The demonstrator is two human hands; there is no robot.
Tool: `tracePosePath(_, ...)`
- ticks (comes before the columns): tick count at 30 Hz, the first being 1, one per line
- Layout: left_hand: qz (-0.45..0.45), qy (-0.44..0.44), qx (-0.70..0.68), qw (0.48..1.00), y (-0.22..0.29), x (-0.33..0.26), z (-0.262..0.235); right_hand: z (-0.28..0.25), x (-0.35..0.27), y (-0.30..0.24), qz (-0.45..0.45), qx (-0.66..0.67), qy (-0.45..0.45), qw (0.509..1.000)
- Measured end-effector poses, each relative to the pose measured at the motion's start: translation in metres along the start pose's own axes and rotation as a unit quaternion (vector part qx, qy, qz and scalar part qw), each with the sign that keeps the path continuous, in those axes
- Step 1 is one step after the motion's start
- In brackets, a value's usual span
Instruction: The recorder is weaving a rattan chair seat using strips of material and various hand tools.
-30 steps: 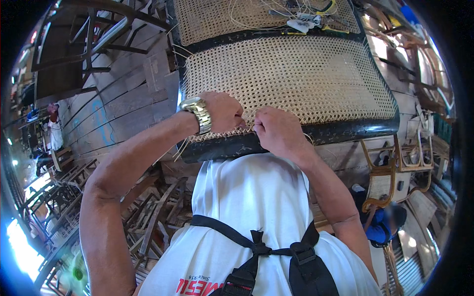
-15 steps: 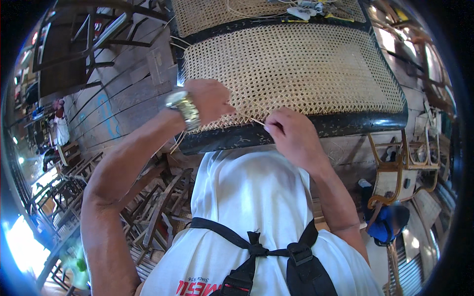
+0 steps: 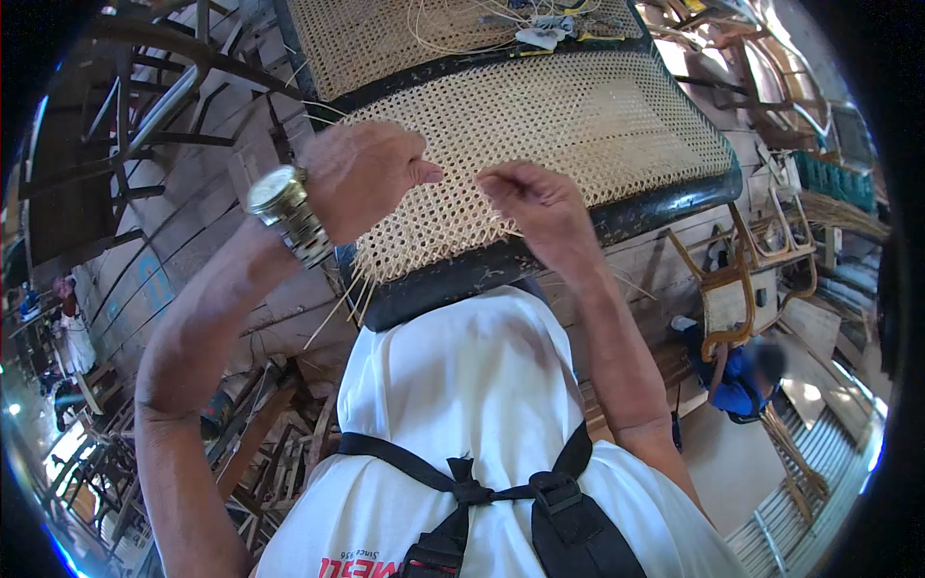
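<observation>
A cane-webbed seat panel (image 3: 462,154) with a dark, rounded frame edge (image 3: 453,279) lies in front of me. My left hand (image 3: 371,178), with a metal-banded watch (image 3: 289,212) on the wrist, hovers over the panel's left part. Its fingers are curled, with thumb and forefinger together; whatever they hold is too small to see. To its right, my right hand (image 3: 535,207) is raised above the webbing, fingertips pinched. A pale strand end (image 3: 511,228) shows beside its palm; whether the hand grips it is unclear. Loose cane strands (image 3: 358,294) stick out at the panel's near left corner.
Beyond a dark crossbar lies a second cane panel (image 3: 356,39) with coiled cane and hand tools (image 3: 554,34). Wooden chair frames (image 3: 164,106) stand at left, more (image 3: 752,270) at right. A person in blue (image 3: 747,380) is low on the right. Planks form the floor.
Both hands have lifted off the panel's near edge and moved farther over the webbing. My view has shifted, so the seat appears farther left and tilted. The strand near my right fingertips now shows by its palm.
</observation>
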State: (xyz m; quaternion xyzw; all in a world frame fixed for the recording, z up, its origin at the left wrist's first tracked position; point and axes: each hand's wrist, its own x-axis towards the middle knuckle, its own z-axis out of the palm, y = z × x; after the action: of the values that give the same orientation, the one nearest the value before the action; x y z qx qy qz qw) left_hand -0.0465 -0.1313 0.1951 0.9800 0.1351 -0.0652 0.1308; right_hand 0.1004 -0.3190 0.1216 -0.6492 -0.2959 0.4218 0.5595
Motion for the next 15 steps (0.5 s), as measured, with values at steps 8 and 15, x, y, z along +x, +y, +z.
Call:
tracePosePath(8,-0.131,-0.288,-0.428,0.847,0.004,0.010,0.067,-0.018,-0.007,0.011,0.069,-0.254,0.050,0.963)
tracePosePath(15,-0.074,-0.364,-0.323,0.871,0.007,0.034,0.086,-0.024,-0.005,0.011,0.079,-0.318,0.009,0.945)
